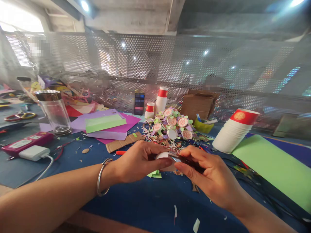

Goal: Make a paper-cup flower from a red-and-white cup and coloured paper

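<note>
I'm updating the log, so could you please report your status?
Left hand holding curved white paper piece. Right hand holding shiny metal tool. Green paper scraps close by.

The left hand (137,161) wears a slim silver bangle (98,180) at its wrist, lower left of the frame; the right hand (212,173) is bare.

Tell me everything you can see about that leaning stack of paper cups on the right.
The tall red-and-white stack of paper cups looks smooth and closely nested. Its upper end has a broad red band with a round gold emblem and a white edge; below, fine ridges mark the white cups. It leans to the right, its lower end on the dark blue tabletop, beside a light green flat sheet. The bare right hand is apart from it.
</note>
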Available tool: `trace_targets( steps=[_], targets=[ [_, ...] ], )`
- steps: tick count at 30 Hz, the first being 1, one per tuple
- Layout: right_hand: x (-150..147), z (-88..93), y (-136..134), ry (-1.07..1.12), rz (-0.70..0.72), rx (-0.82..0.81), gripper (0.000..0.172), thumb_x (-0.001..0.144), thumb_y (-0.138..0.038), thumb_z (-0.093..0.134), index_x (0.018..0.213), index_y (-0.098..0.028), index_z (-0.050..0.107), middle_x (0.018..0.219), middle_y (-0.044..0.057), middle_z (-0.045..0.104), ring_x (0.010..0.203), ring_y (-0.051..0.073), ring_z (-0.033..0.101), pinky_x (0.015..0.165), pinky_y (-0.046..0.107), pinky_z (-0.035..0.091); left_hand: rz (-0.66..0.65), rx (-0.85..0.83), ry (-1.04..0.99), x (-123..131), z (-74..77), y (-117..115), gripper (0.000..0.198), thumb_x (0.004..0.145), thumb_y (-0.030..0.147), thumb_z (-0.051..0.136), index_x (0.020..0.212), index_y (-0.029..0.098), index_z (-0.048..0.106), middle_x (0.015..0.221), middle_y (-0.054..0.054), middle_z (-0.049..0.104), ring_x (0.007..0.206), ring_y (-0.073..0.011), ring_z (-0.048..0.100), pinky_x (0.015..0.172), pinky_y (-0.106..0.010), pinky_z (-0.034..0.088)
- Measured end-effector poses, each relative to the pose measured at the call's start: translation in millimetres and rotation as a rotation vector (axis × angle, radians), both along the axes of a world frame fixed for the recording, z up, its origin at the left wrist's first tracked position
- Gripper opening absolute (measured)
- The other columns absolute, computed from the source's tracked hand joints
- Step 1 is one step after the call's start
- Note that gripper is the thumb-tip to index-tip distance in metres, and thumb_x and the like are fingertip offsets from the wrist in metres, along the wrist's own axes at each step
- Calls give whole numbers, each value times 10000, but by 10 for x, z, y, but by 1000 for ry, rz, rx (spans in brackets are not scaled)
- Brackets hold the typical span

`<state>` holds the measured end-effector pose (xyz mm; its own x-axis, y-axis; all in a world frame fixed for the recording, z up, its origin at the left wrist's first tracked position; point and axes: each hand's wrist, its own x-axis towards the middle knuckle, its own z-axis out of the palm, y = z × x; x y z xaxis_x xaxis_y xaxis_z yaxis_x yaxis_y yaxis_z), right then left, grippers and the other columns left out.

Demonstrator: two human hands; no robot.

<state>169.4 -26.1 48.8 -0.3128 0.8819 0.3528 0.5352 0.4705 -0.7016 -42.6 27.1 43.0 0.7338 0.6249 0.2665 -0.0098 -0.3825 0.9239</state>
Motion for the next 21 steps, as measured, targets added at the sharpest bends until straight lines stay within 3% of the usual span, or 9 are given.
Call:
trace_targets(
  steps=[6,12,21],
  targets=[
    [3,16,-28,-15,-14,-15,248,952,-457,586,882,-220,598,672,-36,486,535,104,428,469,238,385,-9,27,7,9,36,26,202,919,285,615,852,116,702,700,8,548,632,-76,413,564,-199,347],
    [9,15,-39,-56,-17,30,236,956,-444,583,896,-221,629,666,-31,509,523,105,435,451,243,373,48,101,74,-20,56,18,254,912,328,618,798,114,692,643,30,466,604,-76,342,525,-215,274],
    [30,-10,-41,-80,-19,58,241,966,-438,569,916,-213,635,645,-33,517,507,104,449,448,245,388,36,79,90,-17,49,27,288,923,354,590,782,113,664,655,24,477,607,-80,366,533,-219,289]
  ],
)
